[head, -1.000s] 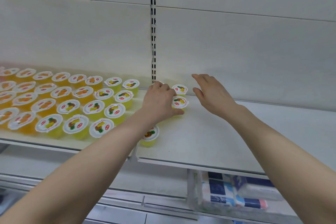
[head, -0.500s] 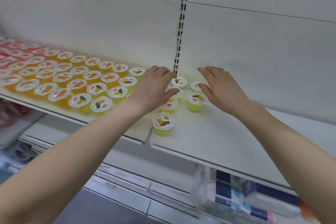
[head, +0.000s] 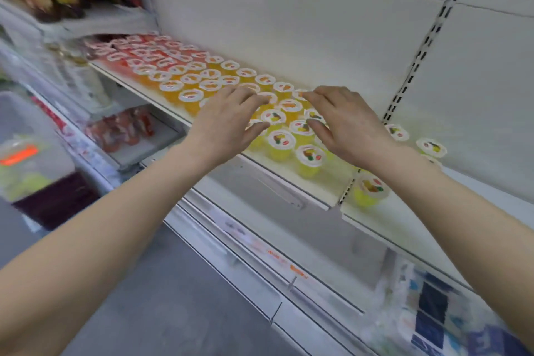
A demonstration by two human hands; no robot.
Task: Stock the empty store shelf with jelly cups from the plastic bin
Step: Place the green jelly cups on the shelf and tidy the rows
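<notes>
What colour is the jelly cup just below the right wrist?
Yellow: the jelly cup has a white fruit-print lid. Head view.

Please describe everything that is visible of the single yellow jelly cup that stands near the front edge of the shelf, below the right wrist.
The yellow jelly cup is a small clear plastic tub filled with yellow jelly. It is sealed by a round white lid printed with fruit and a red mark. It stands upright on the white shelf near the front edge, just right of the joint between the boards and apart from the other cups. The right hand does not hold it.
</notes>
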